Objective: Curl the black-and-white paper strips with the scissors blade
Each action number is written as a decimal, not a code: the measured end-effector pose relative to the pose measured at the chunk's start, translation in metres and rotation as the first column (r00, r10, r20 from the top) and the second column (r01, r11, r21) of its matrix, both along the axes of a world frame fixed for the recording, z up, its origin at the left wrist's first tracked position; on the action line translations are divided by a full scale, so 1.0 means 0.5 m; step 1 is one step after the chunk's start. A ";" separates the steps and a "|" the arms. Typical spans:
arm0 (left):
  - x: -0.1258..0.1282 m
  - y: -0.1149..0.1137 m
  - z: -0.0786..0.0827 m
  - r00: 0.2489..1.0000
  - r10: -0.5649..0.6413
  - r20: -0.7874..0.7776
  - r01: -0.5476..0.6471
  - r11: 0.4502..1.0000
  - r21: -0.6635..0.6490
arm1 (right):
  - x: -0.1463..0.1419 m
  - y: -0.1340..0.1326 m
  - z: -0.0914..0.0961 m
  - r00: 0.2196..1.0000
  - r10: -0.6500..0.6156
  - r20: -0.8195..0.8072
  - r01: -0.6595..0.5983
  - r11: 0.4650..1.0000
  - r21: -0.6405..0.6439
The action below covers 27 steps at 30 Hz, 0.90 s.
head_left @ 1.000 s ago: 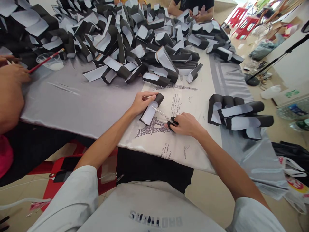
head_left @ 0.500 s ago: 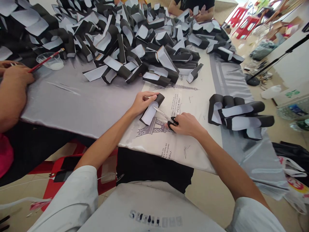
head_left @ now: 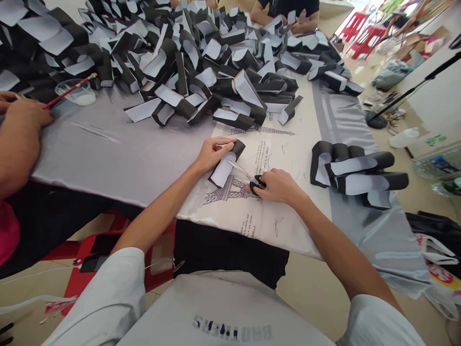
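Note:
My left hand (head_left: 215,153) is closed on a folded black-and-white paper piece (head_left: 224,170), thumb and fingers near its upper end. The piece is tilted over the tablecloth printed with a tower drawing. In my right hand (head_left: 279,185) are scissors (head_left: 256,183) with black handles, the fingers wrapped through the loops. The scissor tips point left and touch or nearly touch the white face of the paper. Whether they are cutting into it I cannot tell. To the right lies a small group of similar black-and-white paper pieces (head_left: 355,168).
A large heap of folded paper pieces (head_left: 201,72) covers the far side of the table. On the left, another person's hand (head_left: 27,113) holds a red brush (head_left: 70,90) over a plastic bowl (head_left: 81,98). A person (head_left: 288,14) sits across the table. A red stool (head_left: 82,283) stands below.
Almost nothing differs. The scissor blades look slightly closer together; both hands and the paper piece stay in place.

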<state>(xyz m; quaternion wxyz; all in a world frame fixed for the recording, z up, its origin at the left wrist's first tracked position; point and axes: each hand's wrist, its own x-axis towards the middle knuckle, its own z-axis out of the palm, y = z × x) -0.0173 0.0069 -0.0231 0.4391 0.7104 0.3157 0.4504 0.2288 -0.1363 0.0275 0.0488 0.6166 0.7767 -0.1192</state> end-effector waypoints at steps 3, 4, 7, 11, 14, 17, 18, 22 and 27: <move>0.001 0.001 -0.001 1.000 0.008 0.009 -0.008 1.000 0.004 | 0.000 -0.001 -0.001 1.000 -0.005 -0.009 0.005 1.000 0.000; 0.001 0.001 -0.001 1.000 0.013 0.011 -0.013 1.000 0.002 | 0.000 0.000 -0.002 1.000 -0.004 -0.010 0.004 1.000 0.000; 0.002 -0.001 0.001 1.000 0.025 0.007 -0.025 1.000 -0.004 | 0.001 0.001 -0.005 1.000 0.002 -0.001 -0.002 1.000 0.001; 0.002 -0.001 0.002 0.999 0.037 -0.001 -0.037 0.999 0.013 | 0.002 0.001 -0.004 1.000 0.003 0.010 -0.003 1.000 -0.003; 0.002 0.000 0.000 0.999 0.053 -0.004 -0.053 0.999 0.014 | 0.001 -0.001 -0.001 1.000 0.003 0.001 -0.003 1.000 -0.014; 0.001 0.002 -0.002 0.998 0.063 -0.014 -0.063 0.998 0.020 | 0.000 -0.003 0.001 1.000 0.003 -0.009 -0.003 1.000 -0.021; 0.001 0.003 -0.002 0.998 0.065 -0.017 -0.065 0.998 0.026 | -0.001 -0.003 0.001 1.000 0.004 -0.013 -0.004 1.000 -0.017; -0.001 0.008 -0.004 0.997 0.075 -0.009 -0.074 0.997 0.034 | 0.001 -0.002 -0.002 1.000 0.010 -0.022 -0.010 1.000 0.008; -0.001 0.010 -0.001 0.994 0.106 0.019 -0.105 0.994 -0.024 | 0.003 0.000 -0.003 1.000 0.008 -0.012 -0.008 1.000 -0.001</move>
